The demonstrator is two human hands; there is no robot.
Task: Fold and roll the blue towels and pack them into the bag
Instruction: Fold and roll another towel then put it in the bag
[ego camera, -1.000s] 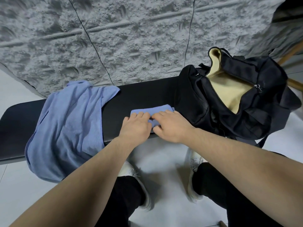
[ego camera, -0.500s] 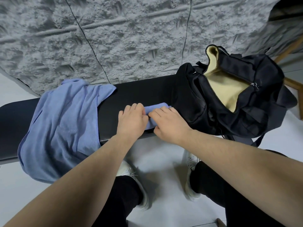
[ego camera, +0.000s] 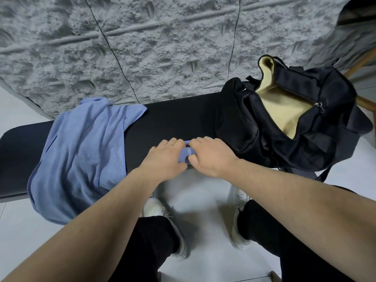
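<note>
Rough grey textured wall [ego camera: 162, 47], crossed by thin dark lines, fills the upper view; pale glossy floor [ego camera: 203, 200] below. Black padded bench [ego camera: 179, 119] runs left to right against the wall, its near edge facing the person. Item, bench left: loose blue towel [ego camera: 81, 155], unfolded and crumpled, draped over the seat with its lower part hanging past the near edge toward the floor. Item, bench centre near the front edge: small blue towel roll [ego camera: 185, 154], mostly hidden under both hands, only a short strip visible between them. Left hand [ego camera: 165, 157]: palm down, fingers curled over the left part of the roll, gripping it. Right hand [ego camera: 211, 154]: palm down, fingers curled over the right part, thumb tucked against the near side of the roll, gripping it. Hands lie side by side, almost touching. Item, bench right: black bag [ego camera: 305, 123], unzipped, mouth gaping upward, tan lining [ego camera: 284, 110] exposed; its left side sits just beside the right hand, and a strap hangs off the near edge. Wooden chair frame [ego camera: 364, 102] partly visible behind the bag at far right. Lower view: bare forearms, black trousers, pale shoes [ego camera: 160, 208] on the floor.
</note>
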